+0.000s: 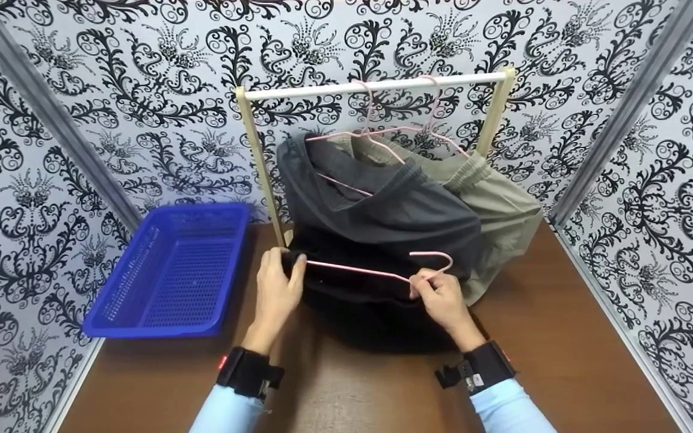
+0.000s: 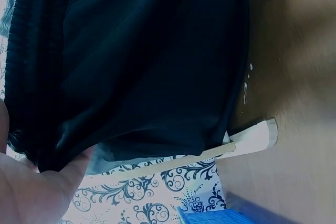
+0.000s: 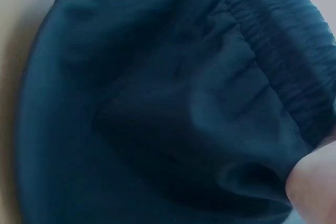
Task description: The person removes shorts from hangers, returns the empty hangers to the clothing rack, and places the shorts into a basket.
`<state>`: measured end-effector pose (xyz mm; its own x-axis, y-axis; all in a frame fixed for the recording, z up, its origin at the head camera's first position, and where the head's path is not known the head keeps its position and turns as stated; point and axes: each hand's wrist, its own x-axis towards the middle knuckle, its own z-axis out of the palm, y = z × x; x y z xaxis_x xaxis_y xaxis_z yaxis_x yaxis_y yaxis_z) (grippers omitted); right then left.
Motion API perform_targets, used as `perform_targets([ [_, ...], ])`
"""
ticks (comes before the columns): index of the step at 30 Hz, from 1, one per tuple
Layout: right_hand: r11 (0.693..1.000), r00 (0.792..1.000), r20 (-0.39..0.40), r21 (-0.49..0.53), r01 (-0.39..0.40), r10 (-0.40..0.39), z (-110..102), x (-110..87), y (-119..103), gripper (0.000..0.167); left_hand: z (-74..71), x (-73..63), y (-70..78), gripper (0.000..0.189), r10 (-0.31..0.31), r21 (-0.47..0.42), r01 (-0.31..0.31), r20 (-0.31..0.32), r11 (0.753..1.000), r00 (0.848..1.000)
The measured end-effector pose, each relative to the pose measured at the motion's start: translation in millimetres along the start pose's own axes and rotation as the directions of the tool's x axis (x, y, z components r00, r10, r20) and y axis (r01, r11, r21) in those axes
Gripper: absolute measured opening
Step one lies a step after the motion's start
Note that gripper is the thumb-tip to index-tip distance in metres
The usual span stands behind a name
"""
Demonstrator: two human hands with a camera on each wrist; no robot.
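Black elastic-waist shorts (image 1: 376, 322) hang between the two hands over the table. At the waistband's left end my left hand (image 1: 278, 282) pinches the gathered fabric, where one end of a pink clothes hanger (image 1: 355, 269) goes in. My right hand (image 1: 441, 299) grips that hanger just below its hook; the hook points up and left. In the right wrist view the right thumb (image 3: 315, 182) lies against the dark waistband (image 3: 278, 72). The left wrist view has the left hand (image 2: 39, 187) at the waistband's edge. The hanger's right end is hidden.
Behind the hands, dark grey shorts (image 1: 382, 210) and khaki shorts (image 1: 503, 204) hang on pink hangers from a small rack with a white bar (image 1: 322, 90). A blue plastic basket (image 1: 217, 300) stands at the left on the brown table (image 1: 346, 397). Patterned walls enclose the table.
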<state>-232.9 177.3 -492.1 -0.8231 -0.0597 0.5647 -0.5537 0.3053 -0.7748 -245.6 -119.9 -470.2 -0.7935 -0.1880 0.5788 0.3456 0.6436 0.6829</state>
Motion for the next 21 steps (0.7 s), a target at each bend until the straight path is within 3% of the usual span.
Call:
perform_targets([
  [21, 0.995, 1.0, 0.008, 0.095, -0.007, 0.006, 4.7, -3.9, 1.4, 0.04, -5.1, 0.6, -5.3, 0.021, -0.009, 0.011, 0.009, -0.026, 1.0, 1.0],
])
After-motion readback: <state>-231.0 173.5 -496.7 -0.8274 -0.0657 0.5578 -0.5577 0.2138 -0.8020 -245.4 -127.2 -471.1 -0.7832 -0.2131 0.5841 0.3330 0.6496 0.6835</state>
